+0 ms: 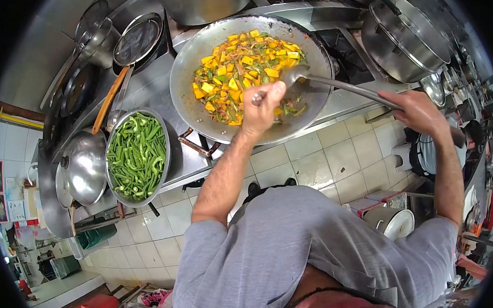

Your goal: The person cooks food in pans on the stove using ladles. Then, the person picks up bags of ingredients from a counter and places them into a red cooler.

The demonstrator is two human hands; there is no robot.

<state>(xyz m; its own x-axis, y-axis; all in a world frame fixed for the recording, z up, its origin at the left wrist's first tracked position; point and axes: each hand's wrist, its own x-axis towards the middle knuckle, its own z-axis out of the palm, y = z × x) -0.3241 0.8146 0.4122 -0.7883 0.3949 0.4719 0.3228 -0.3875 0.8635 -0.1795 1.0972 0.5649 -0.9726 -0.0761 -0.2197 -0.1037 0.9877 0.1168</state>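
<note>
A wide metal wok [185, 96] holds diced yellow pumpkin [233, 84] mixed with green vegetable pieces and reddish bits. Over its near side, my left hand [263, 109] is closed around a metal utensil [258, 98]; only its handle end shows, the rest hidden by my fingers. At the right, my right hand [415, 110] grips the long handle of a metal ladle [355, 92]. The ladle's head is over the food, close to my left fingertips; whether they touch, I cannot tell.
Left of the wok, a metal bowl [167, 158] of cut green beans [136, 154] sits on the steel counter beside a domed lid [84, 167]. A strainer [137, 41] lies behind. A large pot [405, 39] stands at the right. Another person [430, 150] is at the far right.
</note>
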